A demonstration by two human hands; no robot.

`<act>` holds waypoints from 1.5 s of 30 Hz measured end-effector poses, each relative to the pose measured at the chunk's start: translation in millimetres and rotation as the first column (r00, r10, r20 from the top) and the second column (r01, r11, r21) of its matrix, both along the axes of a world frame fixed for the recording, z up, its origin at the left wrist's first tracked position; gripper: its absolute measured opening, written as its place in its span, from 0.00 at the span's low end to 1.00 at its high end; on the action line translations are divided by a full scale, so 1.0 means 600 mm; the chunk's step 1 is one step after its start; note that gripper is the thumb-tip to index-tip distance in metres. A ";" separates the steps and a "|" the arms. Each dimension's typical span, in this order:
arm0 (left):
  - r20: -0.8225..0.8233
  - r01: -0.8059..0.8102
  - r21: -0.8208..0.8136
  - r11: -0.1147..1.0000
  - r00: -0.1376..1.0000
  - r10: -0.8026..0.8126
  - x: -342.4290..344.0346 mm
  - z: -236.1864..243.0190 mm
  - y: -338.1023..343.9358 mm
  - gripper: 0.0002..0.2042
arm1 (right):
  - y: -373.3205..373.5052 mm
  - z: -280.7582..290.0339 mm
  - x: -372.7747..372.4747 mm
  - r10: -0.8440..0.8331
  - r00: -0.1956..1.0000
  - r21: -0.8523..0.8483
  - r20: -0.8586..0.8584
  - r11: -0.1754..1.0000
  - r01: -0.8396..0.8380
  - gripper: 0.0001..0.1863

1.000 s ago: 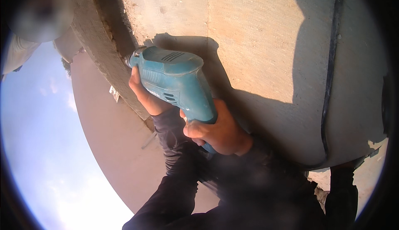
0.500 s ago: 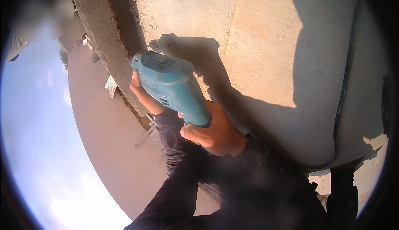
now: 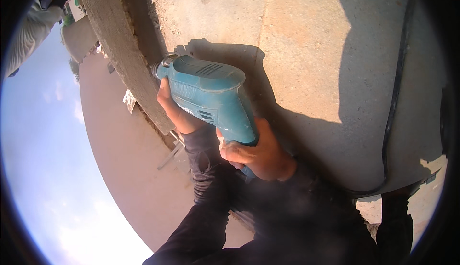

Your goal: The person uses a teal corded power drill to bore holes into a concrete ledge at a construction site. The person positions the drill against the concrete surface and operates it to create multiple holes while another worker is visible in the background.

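Note:
A teal power drill (image 3: 206, 85) lies level across the middle of the view, its front end pointing left at a rough grey beam (image 3: 112, 30). My left hand (image 3: 178, 112) is closed under the drill's front body, with its thumb up along the side. Around the rear handle my right hand (image 3: 263, 152) is wrapped, its fingers near the trigger. A metal collar shows at the drill's nose, close to the beam. Any bit is hidden, so I cannot tell whether it touches the beam.
A dusty concrete surface (image 3: 302, 45) spreads to the right, partly in shadow. Along it runs a black cable (image 3: 396, 88). Part of another person, in a light sleeve (image 3: 31, 33), shows at upper left. Below the beam is a pale ground area (image 3: 115, 126).
The drill and both hands have shifted right, away from the beam, and more of the drill's nose shows. At upper left the other person's light sleeve has come into clearer view.

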State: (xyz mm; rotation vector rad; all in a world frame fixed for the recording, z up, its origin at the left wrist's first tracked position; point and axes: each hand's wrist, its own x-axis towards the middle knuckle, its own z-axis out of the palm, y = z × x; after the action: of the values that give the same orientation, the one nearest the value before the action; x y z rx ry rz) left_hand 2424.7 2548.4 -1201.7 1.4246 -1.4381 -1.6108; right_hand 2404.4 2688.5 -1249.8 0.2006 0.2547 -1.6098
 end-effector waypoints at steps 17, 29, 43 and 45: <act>-0.112 -0.008 -0.018 1.000 0.994 0.006 0.042 0.010 -0.027 0.30 | 0.016 0.039 -0.025 -0.002 0.996 -0.036 -0.092 0.999 -0.001 0.15; -0.111 -0.070 0.044 0.997 0.991 0.075 -0.004 0.032 0.009 0.22 | 0.015 0.060 -0.038 0.000 0.997 -0.043 -0.076 0.999 -0.003 0.10; -0.083 -0.077 0.050 0.996 0.993 0.081 -0.006 0.023 -0.009 0.22 | 0.006 0.065 -0.068 0.001 0.994 -0.005 -0.107 1.000 -0.002 0.17; -0.109 -0.089 0.063 0.994 0.989 0.096 -0.013 0.027 -0.007 0.22 | 0.007 0.067 -0.072 0.007 0.995 -0.014 -0.102 1.000 -0.008 0.17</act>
State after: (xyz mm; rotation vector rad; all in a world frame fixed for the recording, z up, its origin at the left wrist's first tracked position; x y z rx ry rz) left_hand 2416.8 2544.0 -1185.2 1.3895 -1.2533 -1.6587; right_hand 2360.9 2692.6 -1209.8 0.1062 0.3224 -1.6162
